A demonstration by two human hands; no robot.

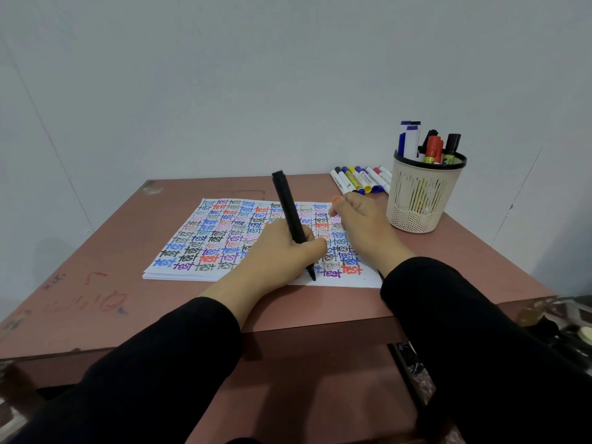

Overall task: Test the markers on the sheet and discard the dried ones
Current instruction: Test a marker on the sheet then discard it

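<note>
A white sheet (205, 238), covered with the word "test" in many colours, lies on the brown table (128, 283). My left hand (282, 254) grips a black marker (288, 206) with its tip down on the sheet's near edge. My right hand (362, 225) rests on the right part of the sheet with its fingers curled; whether they hold anything is hidden. A beige mesh cup (423, 193) at the right holds several upright markers (429, 144). Several more markers (362, 179) lie side by side at the table's back, left of the cup.
A plain wall stands right behind the table. Red and blue scribbles (96, 296) mark the tabletop at the near left. A cluttered surface (557, 322) shows at the right edge. A lower brown shelf (304, 379) sits below the table's front edge.
</note>
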